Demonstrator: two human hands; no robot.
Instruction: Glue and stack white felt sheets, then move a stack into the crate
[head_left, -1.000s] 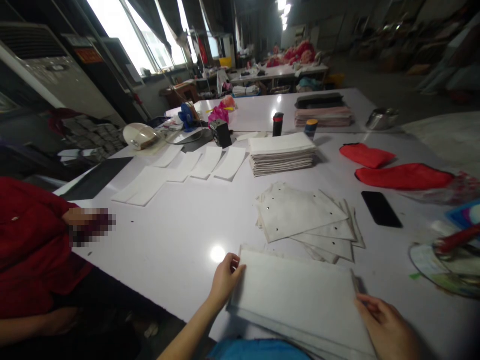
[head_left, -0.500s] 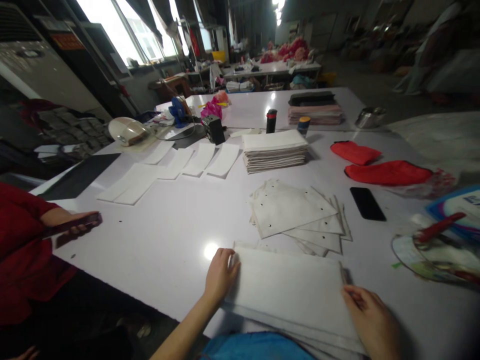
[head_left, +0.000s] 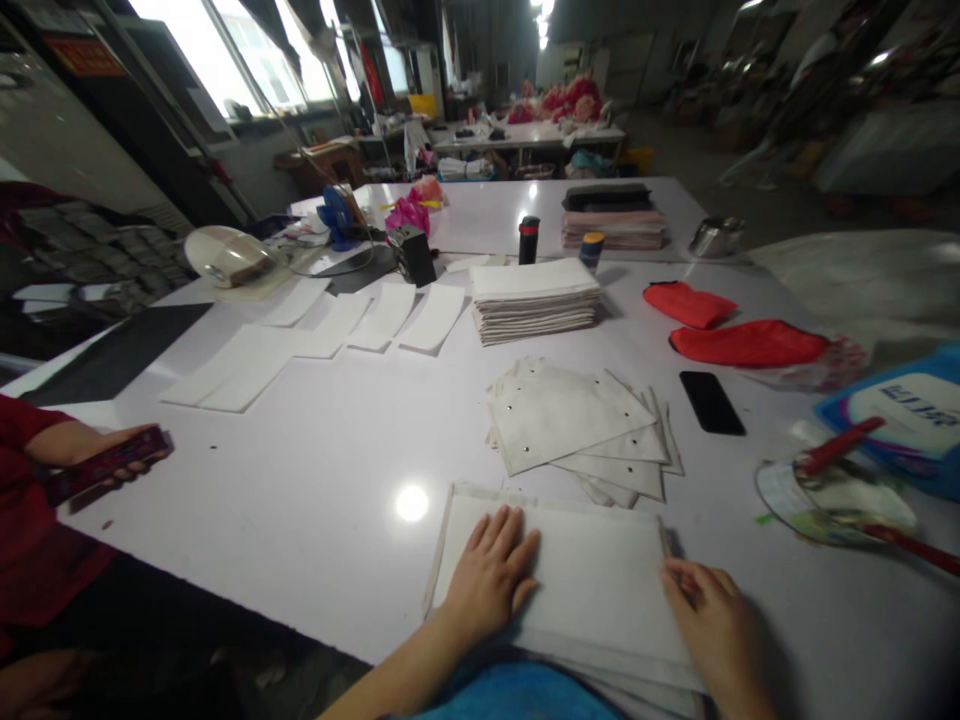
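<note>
**Both hands on a soft stack of white sheets at the near table edge**

Taking the stack of white sheets (head_left: 592, 590) as the landmark: far to its left, a co-worker's hand (head_left: 112, 455) in a red sleeve grips a dark, flat object at the table's (head_left: 315, 470) edge.

The left hand (head_left: 487, 580) lies flat on the stack's left half, fingers spread wide and palm down, holding nothing. The stack itself sits at the near edge of the table, directly in front of the person, its lower layers slightly fanned out toward the body.

The right hand (head_left: 709, 625) rests at the stack's right edge, fingers curled loosely against the top sheet's border; whether it pinches a sheet I cannot tell.

Just behind the stack lies a loose pile of riveted sheets (head_left: 577, 420), and to the right of that a black phone (head_left: 711, 402).

The sheets look thin, light and limp, likely fabric or felt-like, so they should slide over each other easily. They are best taken at a corner or along the right edge, with the flat palm pinning the rest.
</note>
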